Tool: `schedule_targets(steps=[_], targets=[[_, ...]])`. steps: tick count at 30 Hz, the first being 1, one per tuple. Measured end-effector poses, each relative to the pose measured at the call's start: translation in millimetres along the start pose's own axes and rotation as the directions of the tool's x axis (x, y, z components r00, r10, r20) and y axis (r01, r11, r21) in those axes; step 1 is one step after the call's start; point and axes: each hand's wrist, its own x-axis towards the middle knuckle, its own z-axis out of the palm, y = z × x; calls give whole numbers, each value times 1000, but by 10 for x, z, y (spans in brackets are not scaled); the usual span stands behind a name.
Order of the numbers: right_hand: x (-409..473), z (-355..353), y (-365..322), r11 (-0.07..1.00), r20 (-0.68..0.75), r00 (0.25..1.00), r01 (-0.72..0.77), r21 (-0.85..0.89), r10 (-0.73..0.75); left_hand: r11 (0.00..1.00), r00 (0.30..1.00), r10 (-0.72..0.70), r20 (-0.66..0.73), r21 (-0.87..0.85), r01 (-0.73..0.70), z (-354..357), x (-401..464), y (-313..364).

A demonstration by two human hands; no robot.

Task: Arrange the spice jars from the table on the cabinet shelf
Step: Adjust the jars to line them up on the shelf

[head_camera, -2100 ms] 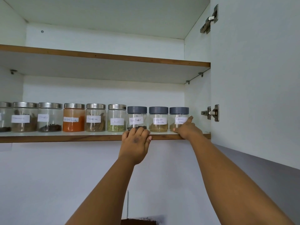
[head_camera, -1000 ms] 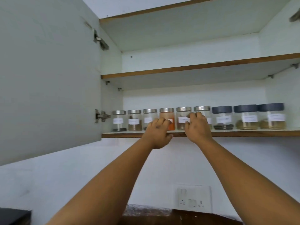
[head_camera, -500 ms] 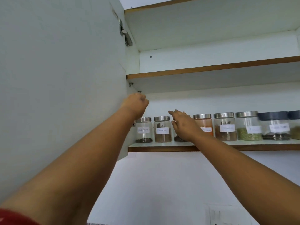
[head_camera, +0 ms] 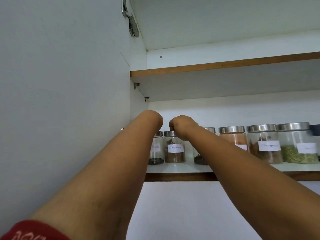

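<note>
Six jars are visible in a row on the lower shelf [head_camera: 176, 168] of the open cabinet, all upright, with their long axes vertical. From the left end they are: a jar of dark grains [head_camera: 156, 149], partly hidden by the left forearm; the cinnamon jar [head_camera: 174, 148]; a jar of dark pieces [head_camera: 199, 157], mostly behind the right arm; an orange powder jar [head_camera: 232, 137]; a brown spice jar [head_camera: 264, 144]; and a green spice jar [head_camera: 297, 146].

The right hand [head_camera: 181, 126] is clenched with its knuckles up and sits just above the cinnamon jar's metal lid [head_camera: 169, 133]. The lowest fingers appear to touch the lid's rim, though a firm grasp cannot be confirmed. The jar lies directly below this hand, so any adjustment is likely a short downward grip followed by a slide or a turn.

The left hand is hidden. Only the wrist [head_camera: 152, 118] shows, bent away beside the open door [head_camera: 69, 84], and its state cannot be told.

The right hand is therefore the nearer one for work on the cinnamon jar. A gap separates that jar from the jar of dark pieces.
</note>
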Motion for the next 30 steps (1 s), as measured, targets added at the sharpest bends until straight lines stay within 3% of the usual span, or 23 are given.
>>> schedule_targets(steps=[4, 12, 17, 24, 30], targets=[[195, 83, -37, 997, 72, 997, 21, -78, -15, 993, 988, 66, 139, 88, -79, 37, 215, -164], [406, 281, -44, 995, 103, 995, -6, -104, 17, 998, 948, 63, 311, 3, -67, 1, 236, -181], [423, 306, -61, 996, 124, 991, -30, -87, 41, 997, 953, 34, 300, 59, -54, 76, 310, -77], [365, 328, -101, 997, 133, 990, -40, -65, 48, 999, 958, 30, 286, 13, -35, 138, 337, -46], [274, 394, -94, 999, 73, 997, -29, -35, 31, 996, 967, 55, 247, 49, -69, 150, 230, -11]])
